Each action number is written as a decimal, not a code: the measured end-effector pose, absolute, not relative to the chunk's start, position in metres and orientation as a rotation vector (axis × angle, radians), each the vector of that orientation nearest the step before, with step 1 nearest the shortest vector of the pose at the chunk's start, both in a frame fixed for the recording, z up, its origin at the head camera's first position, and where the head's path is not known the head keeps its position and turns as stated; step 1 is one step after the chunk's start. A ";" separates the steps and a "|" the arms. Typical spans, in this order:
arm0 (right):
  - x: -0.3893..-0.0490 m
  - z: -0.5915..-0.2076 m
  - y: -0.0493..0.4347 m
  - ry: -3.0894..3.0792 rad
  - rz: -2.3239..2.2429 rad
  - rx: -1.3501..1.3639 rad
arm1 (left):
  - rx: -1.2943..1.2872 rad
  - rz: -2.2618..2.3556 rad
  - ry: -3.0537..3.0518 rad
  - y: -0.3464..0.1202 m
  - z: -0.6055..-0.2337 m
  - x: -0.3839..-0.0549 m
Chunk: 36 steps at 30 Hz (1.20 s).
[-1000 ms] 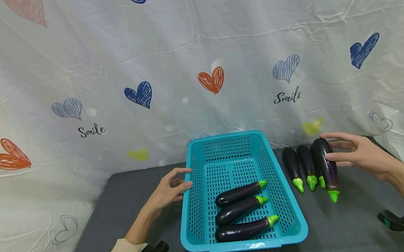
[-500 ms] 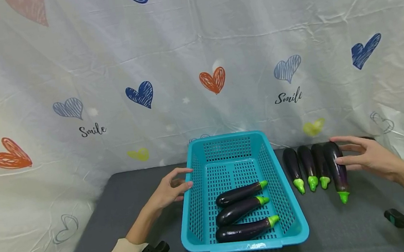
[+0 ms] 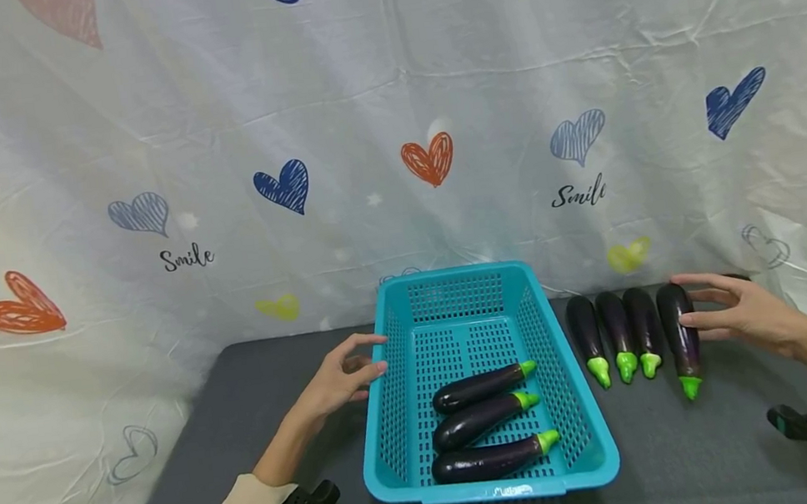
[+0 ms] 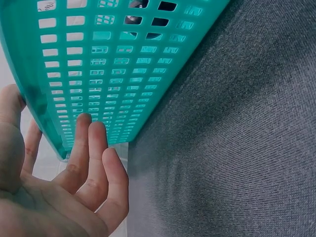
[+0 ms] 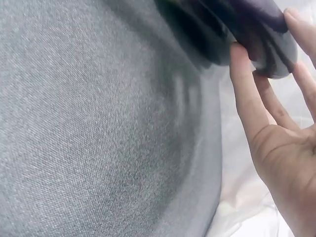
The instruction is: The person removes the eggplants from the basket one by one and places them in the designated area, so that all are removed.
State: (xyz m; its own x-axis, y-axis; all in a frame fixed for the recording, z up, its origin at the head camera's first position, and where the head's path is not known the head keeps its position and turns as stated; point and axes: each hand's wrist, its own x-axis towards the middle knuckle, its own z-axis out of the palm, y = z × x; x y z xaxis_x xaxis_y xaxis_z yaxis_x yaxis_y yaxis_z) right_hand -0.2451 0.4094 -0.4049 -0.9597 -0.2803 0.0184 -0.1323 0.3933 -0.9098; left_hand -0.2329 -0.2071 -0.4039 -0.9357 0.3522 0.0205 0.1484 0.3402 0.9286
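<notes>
In the head view, my right hand (image 3: 755,315) holds the far end of a dark purple eggplant (image 3: 679,340) with a green stem. Its thumb and fingertips lie round the eggplant (image 5: 261,29) in the right wrist view. This is the outermost of several eggplants lined up with their stems toward me. My left hand (image 3: 337,375) touches the left rim of a blue perforated plastic basket (image 3: 493,490). In the left wrist view its fingers lie loosely extended along the basket's outer side wall (image 4: 106,64). Three eggplants (image 3: 481,425) lie side by side in the basket's near half, stems to the right.
The row's other eggplants (image 3: 613,327) lie between the basket and my right hand. All this stands on a dark grey cloth-covered table (image 3: 258,421). A pale curtain (image 3: 363,232) printed with hearts hangs directly behind the table.
My right hand has moved the outermost eggplant to the right, apart from its neighbour, and lowered it into line with the row. The left hand and basket hold their place.
</notes>
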 end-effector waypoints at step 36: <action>-0.271 -0.424 0.416 2.675 -1.485 -0.183 | 0.439 1.648 2.398 -0.207 -0.404 -0.233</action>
State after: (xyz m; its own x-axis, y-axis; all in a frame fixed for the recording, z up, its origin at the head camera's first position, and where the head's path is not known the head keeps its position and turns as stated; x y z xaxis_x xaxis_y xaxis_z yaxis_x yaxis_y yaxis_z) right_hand -0.2708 0.4165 -0.4243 -0.9900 -0.1411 -0.0084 -0.0675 0.5240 -0.8491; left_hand -0.2331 -0.2073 -0.4040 -0.9361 0.3516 0.0044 0.1302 0.3350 0.9332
